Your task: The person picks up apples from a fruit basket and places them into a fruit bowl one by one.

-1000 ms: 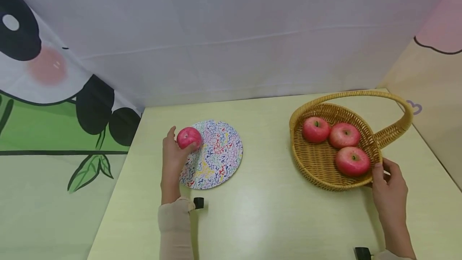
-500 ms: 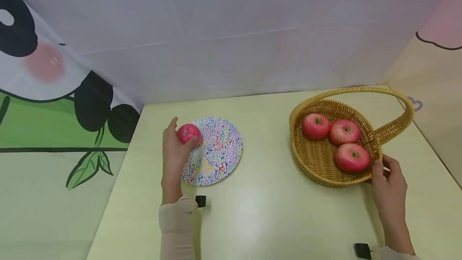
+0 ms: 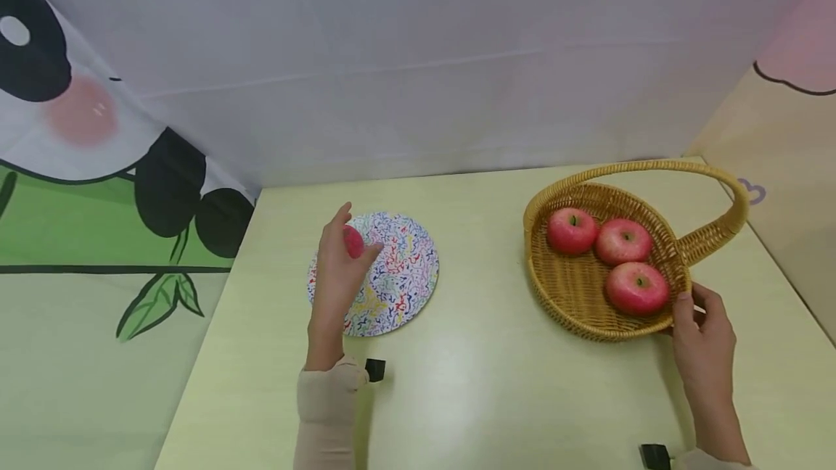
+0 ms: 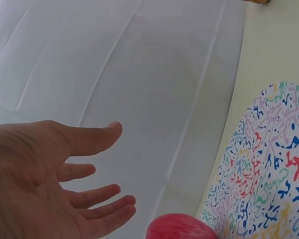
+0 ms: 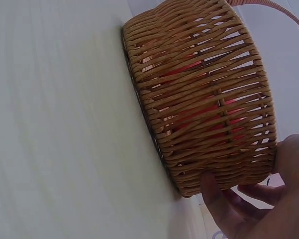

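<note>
A red apple (image 3: 353,241) rests on the left part of a flat round plate (image 3: 398,274) with a multicoloured squiggle pattern. My left hand (image 3: 334,274) is over the plate's left side and partly hides the apple in the head view. Its fingers and thumb are spread, and the left wrist view shows the hand (image 4: 64,184) apart from the apple (image 4: 181,227). On the right, my right hand (image 3: 707,339) grips the near right rim of a wicker basket (image 3: 568,296), thumb on one side and fingers on the other. Three apples (image 3: 636,287) lie in the basket.
The basket's arched handle (image 3: 653,165) rises over its back right side. A pale table (image 3: 483,383) carries everything, and a light cloth wall (image 3: 418,114) stands behind its far edge. A printed cartoon cloth (image 3: 176,238) is at the left.
My left hand has let go of the apple and moved right and up, its thumb now away from it. The right hand keeps its hold on the basket.
</note>
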`<state>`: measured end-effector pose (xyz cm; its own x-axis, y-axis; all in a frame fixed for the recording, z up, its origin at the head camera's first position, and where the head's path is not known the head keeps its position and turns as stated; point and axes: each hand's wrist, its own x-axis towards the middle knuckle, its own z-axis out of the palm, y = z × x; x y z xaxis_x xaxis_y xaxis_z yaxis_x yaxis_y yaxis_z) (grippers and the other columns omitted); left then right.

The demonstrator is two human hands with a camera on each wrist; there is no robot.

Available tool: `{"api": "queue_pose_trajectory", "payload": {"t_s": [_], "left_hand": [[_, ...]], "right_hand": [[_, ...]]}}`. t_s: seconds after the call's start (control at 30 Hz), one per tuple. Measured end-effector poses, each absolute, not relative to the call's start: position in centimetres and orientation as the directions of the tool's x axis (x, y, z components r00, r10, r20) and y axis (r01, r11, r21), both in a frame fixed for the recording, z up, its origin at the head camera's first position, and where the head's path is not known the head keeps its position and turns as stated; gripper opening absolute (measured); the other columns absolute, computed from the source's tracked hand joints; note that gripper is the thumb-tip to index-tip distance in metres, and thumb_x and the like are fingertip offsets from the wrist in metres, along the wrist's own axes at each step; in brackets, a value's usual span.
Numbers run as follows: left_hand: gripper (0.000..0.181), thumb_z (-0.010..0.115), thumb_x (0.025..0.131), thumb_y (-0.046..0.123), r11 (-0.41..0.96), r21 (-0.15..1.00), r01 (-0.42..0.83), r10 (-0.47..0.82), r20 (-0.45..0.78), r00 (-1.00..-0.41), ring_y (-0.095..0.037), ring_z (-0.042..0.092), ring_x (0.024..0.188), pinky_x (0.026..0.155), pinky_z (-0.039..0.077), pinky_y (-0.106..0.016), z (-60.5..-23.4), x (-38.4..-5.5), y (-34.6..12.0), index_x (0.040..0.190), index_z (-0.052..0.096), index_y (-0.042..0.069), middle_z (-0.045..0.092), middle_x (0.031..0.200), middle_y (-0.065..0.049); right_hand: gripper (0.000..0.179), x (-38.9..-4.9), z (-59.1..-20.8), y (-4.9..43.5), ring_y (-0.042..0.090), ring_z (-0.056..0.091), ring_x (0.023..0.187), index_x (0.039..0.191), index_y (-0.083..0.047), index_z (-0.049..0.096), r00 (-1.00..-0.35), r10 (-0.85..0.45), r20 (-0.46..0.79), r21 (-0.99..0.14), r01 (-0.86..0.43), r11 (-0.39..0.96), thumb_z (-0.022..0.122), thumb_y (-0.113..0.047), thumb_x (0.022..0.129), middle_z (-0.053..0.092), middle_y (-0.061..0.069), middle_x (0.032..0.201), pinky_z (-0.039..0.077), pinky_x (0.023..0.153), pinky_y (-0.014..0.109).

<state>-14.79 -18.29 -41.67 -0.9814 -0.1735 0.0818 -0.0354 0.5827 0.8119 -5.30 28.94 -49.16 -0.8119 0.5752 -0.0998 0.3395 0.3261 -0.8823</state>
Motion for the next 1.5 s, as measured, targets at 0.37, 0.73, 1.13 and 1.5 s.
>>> {"api": "queue_pose_trajectory", "payload": {"t_s": [0.37,0.73,1.13,1.5], "left_hand": [[0.082,0.079,0.094,0.017,0.541,0.84,0.035,-0.082,0.095,-0.992,-0.034,0.047,0.144,0.116,0.047,-0.055,-41.5,-14.5,-15.9,0.162,0.034,0.026,0.044,0.161,-0.009],[0.077,0.079,0.092,0.011,0.488,0.858,0.163,0.07,0.148,-0.987,-0.034,0.052,0.14,0.114,0.049,-0.054,-42.3,-13.8,-12.2,0.159,0.041,0.019,0.05,0.155,-0.008],[0.076,0.079,0.092,0.009,0.464,0.846,0.264,0.201,0.19,-0.961,-0.035,0.054,0.136,0.111,0.051,-0.051,-42.4,-13.5,-8.6,0.158,0.042,0.017,0.052,0.154,-0.011],[0.069,0.077,0.095,0.013,0.45,0.827,0.337,0.322,0.202,-0.925,-0.028,0.055,0.137,0.111,0.052,-0.046,-42.1,-12.9,-6.8,0.156,0.045,0.02,0.053,0.154,-0.003]], "right_hand": [[0.052,-5.1,-49.6,28.9,-0.009,0.053,0.091,0.153,-0.005,0.048,-0.814,0.569,-0.116,-0.897,0.332,0.292,0.043,-0.033,0.109,0.052,0.011,0.14,0.051,0.062,0.007],[0.052,-4.9,-49.6,29.2,-0.012,0.054,0.093,0.153,-0.006,0.049,-0.82,0.563,-0.099,-0.891,0.326,0.317,0.043,-0.033,0.109,0.052,0.013,0.143,0.049,0.063,0.006],[0.052,-5.1,-49.6,29.3,-0.01,0.053,0.092,0.153,-0.007,0.049,-0.816,0.568,-0.107,-0.892,0.331,0.308,0.043,-0.034,0.109,0.053,0.009,0.139,0.047,0.063,0.007],[0.052,-5.1,-49.5,29.2,-0.01,0.053,0.093,0.153,-0.008,0.049,-0.818,0.566,-0.103,-0.89,0.33,0.316,0.043,-0.036,0.109,0.053,0.007,0.138,0.047,0.064,0.006]]}}
